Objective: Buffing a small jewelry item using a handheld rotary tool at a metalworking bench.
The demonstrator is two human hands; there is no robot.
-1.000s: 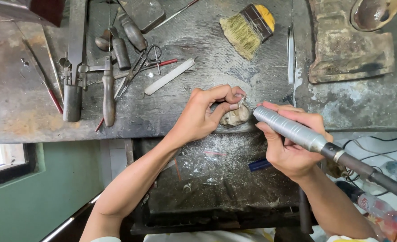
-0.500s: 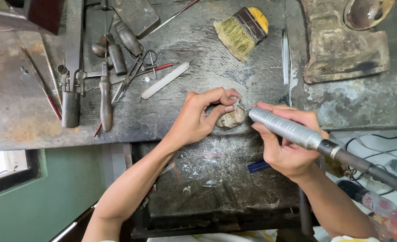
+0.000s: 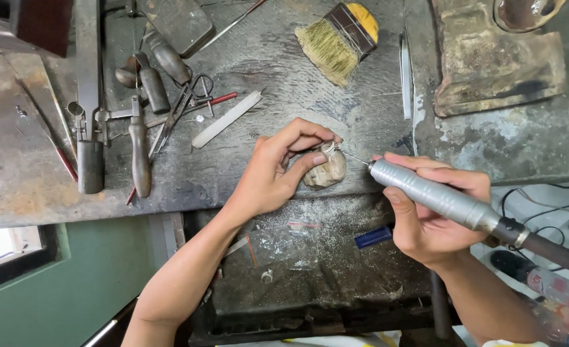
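Observation:
My left hand [image 3: 278, 170] pinches a small silver ring [image 3: 328, 148] between thumb and fingers, resting it on a worn wooden bench peg [image 3: 326, 173] at the bench's front edge. My right hand [image 3: 429, 215] grips a grey metal rotary handpiece [image 3: 435, 196] like a pen. Its thin bit points left and touches the ring. A dark flexible shaft runs from the handpiece off to the right.
The grimy workbench [image 3: 284, 83] carries a bristle brush [image 3: 339, 38], a flat white file [image 3: 227, 119], pliers, scissors and several other hand tools [image 3: 140, 109] at left, and a worn block [image 3: 496, 64] at right. A dusty catch tray [image 3: 310, 257] lies below the peg.
Both hands stay together at the peg with the bit still at the ring; their small drift leftward in the view comes mostly from the head camera shifting.

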